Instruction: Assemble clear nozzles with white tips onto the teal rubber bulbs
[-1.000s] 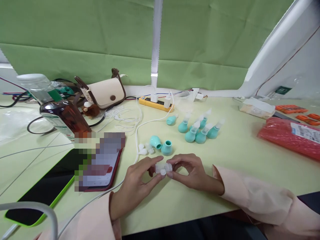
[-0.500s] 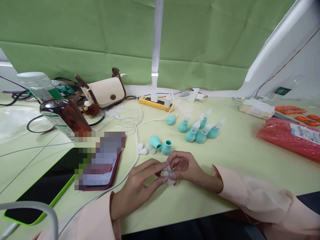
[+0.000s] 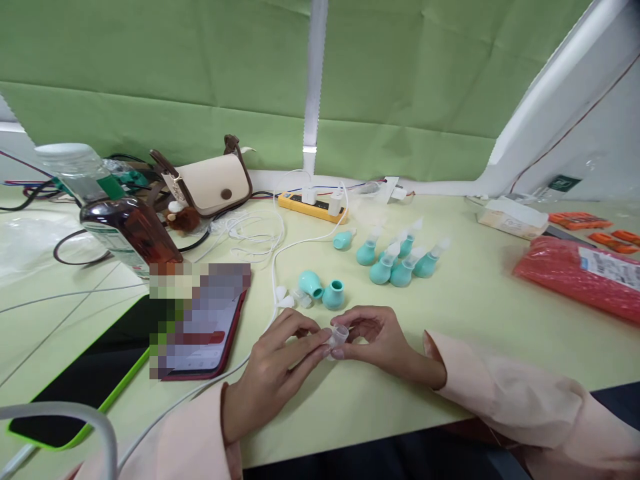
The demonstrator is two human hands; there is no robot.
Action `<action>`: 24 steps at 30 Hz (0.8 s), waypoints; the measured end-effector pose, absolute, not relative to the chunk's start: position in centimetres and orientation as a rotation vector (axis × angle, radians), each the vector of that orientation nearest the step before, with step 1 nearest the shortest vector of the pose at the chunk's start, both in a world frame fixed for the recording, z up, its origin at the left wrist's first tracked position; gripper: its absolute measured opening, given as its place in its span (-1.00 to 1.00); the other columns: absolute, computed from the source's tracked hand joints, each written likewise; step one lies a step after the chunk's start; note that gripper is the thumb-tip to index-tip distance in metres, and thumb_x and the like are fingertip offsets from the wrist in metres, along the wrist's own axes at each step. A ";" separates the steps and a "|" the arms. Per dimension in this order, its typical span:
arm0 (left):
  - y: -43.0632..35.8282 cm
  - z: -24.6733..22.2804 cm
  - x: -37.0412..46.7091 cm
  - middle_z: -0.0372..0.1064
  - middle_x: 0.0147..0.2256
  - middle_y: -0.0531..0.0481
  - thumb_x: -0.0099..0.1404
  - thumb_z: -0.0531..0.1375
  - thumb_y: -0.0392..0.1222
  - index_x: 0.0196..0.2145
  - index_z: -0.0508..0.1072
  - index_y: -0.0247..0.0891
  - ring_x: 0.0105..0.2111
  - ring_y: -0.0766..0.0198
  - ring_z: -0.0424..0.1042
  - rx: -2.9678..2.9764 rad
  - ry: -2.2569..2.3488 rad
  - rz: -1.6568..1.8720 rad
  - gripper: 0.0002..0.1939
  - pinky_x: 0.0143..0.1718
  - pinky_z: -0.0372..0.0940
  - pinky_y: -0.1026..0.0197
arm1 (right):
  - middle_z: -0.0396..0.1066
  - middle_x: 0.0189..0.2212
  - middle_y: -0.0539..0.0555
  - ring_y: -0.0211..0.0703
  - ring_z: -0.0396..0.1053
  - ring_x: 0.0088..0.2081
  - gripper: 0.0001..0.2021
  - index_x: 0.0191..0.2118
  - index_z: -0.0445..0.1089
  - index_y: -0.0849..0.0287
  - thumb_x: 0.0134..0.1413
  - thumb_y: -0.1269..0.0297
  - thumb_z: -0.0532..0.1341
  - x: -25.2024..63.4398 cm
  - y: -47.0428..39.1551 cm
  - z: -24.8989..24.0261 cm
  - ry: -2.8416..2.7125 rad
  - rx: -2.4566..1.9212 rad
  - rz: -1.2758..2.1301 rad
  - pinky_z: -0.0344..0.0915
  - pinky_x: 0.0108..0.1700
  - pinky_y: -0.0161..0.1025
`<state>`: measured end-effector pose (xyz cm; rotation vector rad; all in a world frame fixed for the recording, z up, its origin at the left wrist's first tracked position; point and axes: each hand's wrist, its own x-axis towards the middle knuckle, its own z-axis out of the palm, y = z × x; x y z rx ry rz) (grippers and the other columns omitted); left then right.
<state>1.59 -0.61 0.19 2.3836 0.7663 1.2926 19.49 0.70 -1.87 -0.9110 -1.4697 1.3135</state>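
Observation:
Between my two hands is a small translucent plastic piece (image 3: 340, 335), its round opening tilted up. My left hand (image 3: 287, 357) pinches it from the left with thumb and fingertips. The fingers of my right hand (image 3: 375, 337) grip it from the right. Just beyond my hands, a teal bulb (image 3: 333, 295) stands with its hole facing up, touching another teal bulb (image 3: 310, 283) that lies on its side. Small white tips (image 3: 285, 300) and a clear piece (image 3: 303, 298) lie left of them. Several teal bulbs with clear nozzles (image 3: 401, 272) stand farther back.
Two phones (image 3: 85, 373) (image 3: 213, 327) lie at the left, near a brown bottle (image 3: 133, 233). A white cable (image 3: 274, 267) runs past my left hand to a yellow power strip (image 3: 313, 208). Behind are a cream bag (image 3: 215, 183) and, at right, a red package (image 3: 575, 270).
The clear piece has turned between my fingers, so its round opening now shows towards the camera. My left fingertips have shifted slightly left and down.

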 end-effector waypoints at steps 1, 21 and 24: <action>-0.6 0.2 1.6 0.30 -0.41 -0.12 0.13 0.12 -0.46 -0.27 0.44 -0.34 -0.36 0.23 0.28 2.363 0.772 1.305 -0.79 -0.40 0.28 0.18 | 0.39 -0.55 -0.01 -0.30 0.34 -0.52 -0.72 -0.42 0.42 0.23 -0.45 0.44 0.37 19.5 0.6 -1.9 -1.518 -0.898 1.215 0.35 -0.49 -0.36; -0.3 -0.4 1.4 0.31 -0.49 -0.07 0.16 0.07 -0.48 -0.35 0.36 -0.37 -0.44 0.27 0.20 2.682 0.719 1.190 -0.87 -0.45 0.23 0.19 | 0.39 -0.62 -0.04 -0.28 0.34 -0.56 -0.82 -0.40 0.39 0.15 -0.26 0.33 0.31 19.7 1.0 -1.3 -1.891 -0.690 0.645 0.33 -0.49 -0.33; -0.3 -0.3 1.3 0.30 -0.49 -0.07 0.16 0.06 -0.48 -0.38 0.34 -0.38 -0.43 0.26 0.21 2.726 0.700 1.100 -0.89 -0.45 0.23 0.19 | 0.39 -0.62 -0.02 -0.30 0.33 -0.58 -0.84 -0.42 0.40 0.18 -0.25 0.32 0.30 19.6 0.9 -1.1 -1.931 -0.685 0.687 0.31 -0.52 -0.35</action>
